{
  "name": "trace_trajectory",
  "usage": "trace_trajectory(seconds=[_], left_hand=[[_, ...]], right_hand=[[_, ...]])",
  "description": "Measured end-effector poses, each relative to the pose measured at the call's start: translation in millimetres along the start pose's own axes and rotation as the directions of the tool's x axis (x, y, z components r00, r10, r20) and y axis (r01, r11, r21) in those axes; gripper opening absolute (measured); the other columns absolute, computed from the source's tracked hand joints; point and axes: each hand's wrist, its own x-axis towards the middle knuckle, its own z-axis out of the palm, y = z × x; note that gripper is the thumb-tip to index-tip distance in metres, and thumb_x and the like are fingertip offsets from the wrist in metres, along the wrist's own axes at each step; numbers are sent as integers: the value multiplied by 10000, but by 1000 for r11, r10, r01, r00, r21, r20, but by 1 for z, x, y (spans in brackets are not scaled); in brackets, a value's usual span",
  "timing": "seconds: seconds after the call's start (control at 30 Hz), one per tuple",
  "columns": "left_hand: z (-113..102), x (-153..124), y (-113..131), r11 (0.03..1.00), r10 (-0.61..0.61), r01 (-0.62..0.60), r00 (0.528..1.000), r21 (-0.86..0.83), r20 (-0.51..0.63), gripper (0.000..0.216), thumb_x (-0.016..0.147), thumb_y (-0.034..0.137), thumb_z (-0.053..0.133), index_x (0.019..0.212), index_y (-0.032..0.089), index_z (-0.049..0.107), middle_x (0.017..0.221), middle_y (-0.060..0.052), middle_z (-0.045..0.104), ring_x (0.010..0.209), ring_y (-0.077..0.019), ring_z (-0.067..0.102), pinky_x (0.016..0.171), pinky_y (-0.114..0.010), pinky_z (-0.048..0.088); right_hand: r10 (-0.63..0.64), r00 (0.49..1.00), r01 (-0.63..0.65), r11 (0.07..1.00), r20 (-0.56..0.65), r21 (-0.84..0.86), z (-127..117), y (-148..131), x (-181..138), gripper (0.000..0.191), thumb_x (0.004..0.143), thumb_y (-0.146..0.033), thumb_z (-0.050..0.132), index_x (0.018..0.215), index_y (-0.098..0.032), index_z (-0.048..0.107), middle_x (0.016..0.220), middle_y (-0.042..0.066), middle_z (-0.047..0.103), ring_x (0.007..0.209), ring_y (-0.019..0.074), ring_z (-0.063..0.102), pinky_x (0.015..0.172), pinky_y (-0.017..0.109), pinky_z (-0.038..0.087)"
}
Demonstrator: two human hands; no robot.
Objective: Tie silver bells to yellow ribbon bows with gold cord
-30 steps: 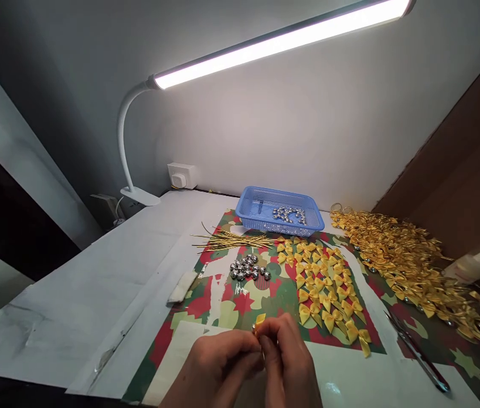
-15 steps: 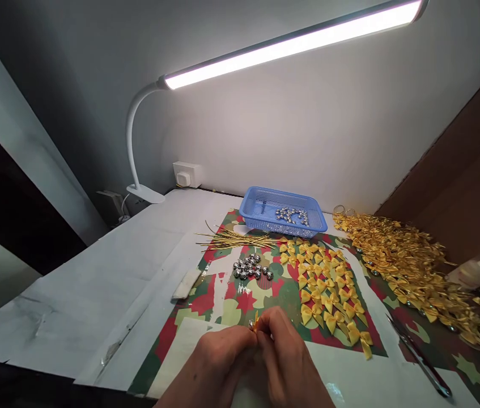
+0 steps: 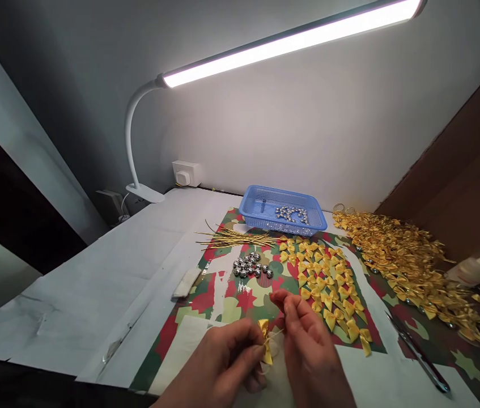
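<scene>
My left hand point(image 3: 226, 354) is closed in a pinch on a yellow ribbon bow point(image 3: 264, 326), which stands on edge at its fingertips. From the bow a thin pale cord point(image 3: 277, 332) runs across to my right hand point(image 3: 311, 334), whose thumb and forefinger are pinched on it. Both hands are above the near part of the camouflage-patterned mat point(image 3: 242, 310). Just beyond them lies a cluster of shiny silver balls, like small bells point(image 3: 248, 266). Rows of yellow bows point(image 3: 328, 297) are spread right of my right hand.
A blue basket point(image 3: 248, 222) holding small silver balls stands at the back, near gold twist ties point(image 3: 235, 239). On the right are a heap of gold bows point(image 3: 396, 249), tweezers point(image 3: 420, 357) and a blurred white bottle point(image 3: 478, 267). A lamp point(image 3: 131, 130) reaches overhead.
My hands were together over the bow with a silver ball showing at the fingertips. My right hand has moved right and up, and the cord now spans the gap between them.
</scene>
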Motion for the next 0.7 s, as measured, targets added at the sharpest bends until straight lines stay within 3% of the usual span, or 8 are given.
trace_trajectory(seconds=[0.07, 0.13, 0.27, 0.37, 0.5, 0.7], left_hand=[[-2, -1, -1, 978, -79, 86, 996, -189, 41, 307, 931, 474, 607, 798, 203, 553, 680, 7, 639, 638, -187, 653, 649, -302, 544], [-4, -2, -2, 939, -132, 149, 988, -311, 74, 406, 866, 583, 677, 800, 201, 558, 640, 22, 649, 587, -158, 625, 612, -272, 511], [-9, -4, -2, 897, -211, 223, 975, -380, 73, 419, 875, 613, 672, 856, 212, 550, 602, 23, 699, 537, -113, 582, 574, -217, 455], [-11, -6, -5, 860, -233, 255, 967, -442, 104, 395, 878, 579, 697, 837, 224, 531, 597, 25, 710, 525, -103, 597, 556, -196, 449], [-14, -5, -11, 809, -190, 229, 973, -541, 127, 402, 862, 551, 736, 795, 226, 509, 753, -19, 781, 504, -81, 613, 508, -167, 433], [-19, -6, -3, 727, -207, 251, 968, -640, 145, 346, 833, 441, 814, 771, 195, 579, 831, -47, 779, 536, -75, 618, 518, -160, 407]], right_hand=[[2, 1000, -4, 997, 25, 77, -4, -14, 4, 308, 872, -508, 753, 877, -216, 653, 902, -3, 607, 812, 129, 557, 723, 201, 495], [7, 999, -12, 990, 37, 143, -7, -26, 5, 348, 868, -462, 773, 762, -204, 566, 730, -46, 534, 683, 100, 544, 627, 176, 469], [-18, 1000, 21, 994, -23, 105, -14, -42, 6, 379, 902, -472, 745, 784, -199, 510, 656, -85, 507, 466, 25, 402, 456, 130, 317], [-59, 996, 63, 997, -74, 55, -23, -50, 8, 397, 842, -465, 807, 783, -200, 517, 653, -84, 547, 462, 22, 432, 461, 128, 366], [-103, 965, 104, 995, -240, -6, -41, -57, 9, 459, 720, -510, 886, 829, -216, 550, 646, -95, 577, 434, 21, 454, 468, 140, 455], [-223, 883, 171, 972, -413, -160, -81, -63, 7, 493, 691, -541, 895, 934, -239, 590, 706, -87, 635, 594, 88, 675, 670, 213, 607]])
